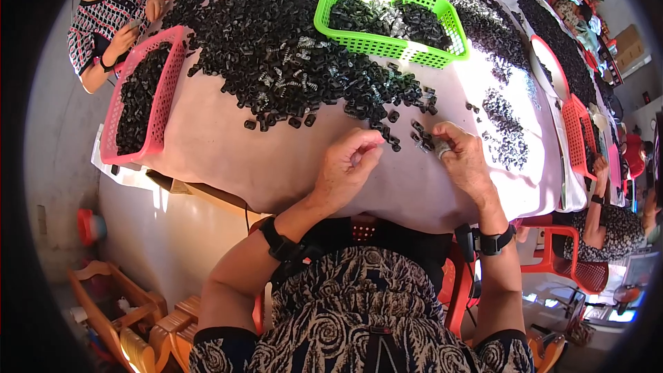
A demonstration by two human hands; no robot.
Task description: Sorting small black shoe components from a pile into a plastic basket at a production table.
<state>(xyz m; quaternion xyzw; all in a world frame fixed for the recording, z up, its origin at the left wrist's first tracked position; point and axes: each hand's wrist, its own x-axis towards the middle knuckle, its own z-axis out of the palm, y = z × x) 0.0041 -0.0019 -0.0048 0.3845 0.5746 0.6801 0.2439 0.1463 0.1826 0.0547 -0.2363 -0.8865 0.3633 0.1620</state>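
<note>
A desk (228, 148) with a pale pinkish cover stretches out on every side of the green basket (366, 44), which serves as landmark here. A broad heap of black pieces (238, 45) spreads to the left of the green basket and around its near side. The green basket itself holds more of the same pieces, and a pink basket (159, 107), also loaded, stands well to its left.

On the near side of the green basket, toward its left end, is the left hand (345, 171), fingers curled with the tips drawn in toward the thumb; whether they grip anything I cannot tell. Nearside of the basket's right end, the right hand (468, 162) has thumb and fingers bent close together at a few loose pieces (422, 138); I cannot tell whether one is pinched.

Smallest are these loose pieces, between the green basket and the hands. They look light, stiff and smooth, perhaps slightly slippery, and hardly fragile; a thumb-and-forefinger hold across the outer sides should suit.
</note>
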